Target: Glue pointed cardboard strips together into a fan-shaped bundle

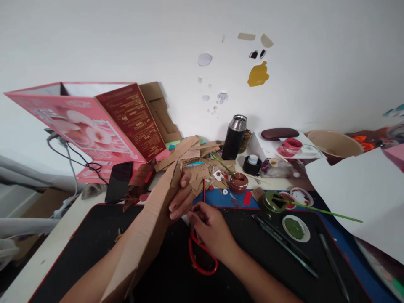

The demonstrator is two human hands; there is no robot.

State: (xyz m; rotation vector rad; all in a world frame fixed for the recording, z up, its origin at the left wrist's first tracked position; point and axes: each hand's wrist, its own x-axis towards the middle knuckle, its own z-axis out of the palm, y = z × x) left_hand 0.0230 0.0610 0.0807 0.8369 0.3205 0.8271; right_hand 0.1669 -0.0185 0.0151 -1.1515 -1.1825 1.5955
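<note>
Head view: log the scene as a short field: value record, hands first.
left hand: holding a long cardboard piece
right hand: at red-handled scissors; grip partly hidden
work surface: black mat
right side of mat: dish of green paint
behind mat: black flask
far left: pink box
wall: yellow shape

Left fingers (pixel 181 203) against cardboard strip (pixel 148 223)

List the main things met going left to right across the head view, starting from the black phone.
Black phone, left hand, right hand, brown paint pot, green paint pot, dish of green paint, black pen.
</note>
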